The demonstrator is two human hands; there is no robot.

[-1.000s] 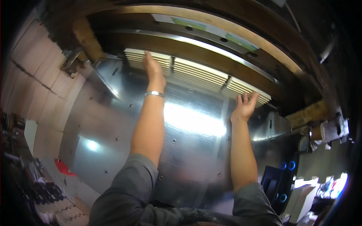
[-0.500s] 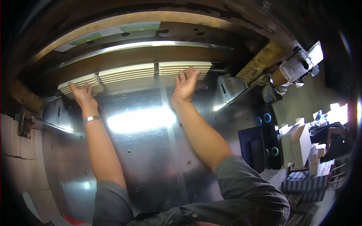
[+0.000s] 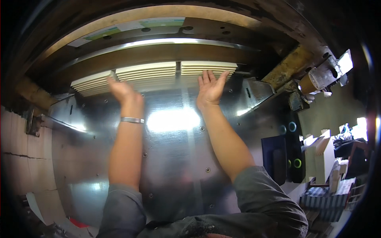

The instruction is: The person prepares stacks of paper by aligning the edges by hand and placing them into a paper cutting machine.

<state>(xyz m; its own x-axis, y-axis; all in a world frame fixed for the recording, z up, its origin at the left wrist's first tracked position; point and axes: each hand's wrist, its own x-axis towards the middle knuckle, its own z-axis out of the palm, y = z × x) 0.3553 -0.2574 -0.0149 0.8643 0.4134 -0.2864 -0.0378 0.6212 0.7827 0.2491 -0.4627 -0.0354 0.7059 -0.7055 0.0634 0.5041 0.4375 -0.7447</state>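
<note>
Three cream-coloured, flat-layered stacks with dark lines between their layers lie in a row at the back of a shiny metal table: a left stack, a middle stack and a right stack. My left hand is at the gap between the left and middle stacks, its thumb by the left one's corner. Its fingers are bent and partly hidden, with nothing seen in them. Palm up, my right hand has its fingers spread against the front of the right stack.
The metal table is dotted with small round holes. A dark beam runs behind the stacks, and metal side guides flank them. At right are a dark control panel, a cup-like container and cream blocks.
My left hand has moved right, from the front of the left stack to its corner beside the middle one. The right hand stays at the right stack. The whole view has shifted slightly.
</note>
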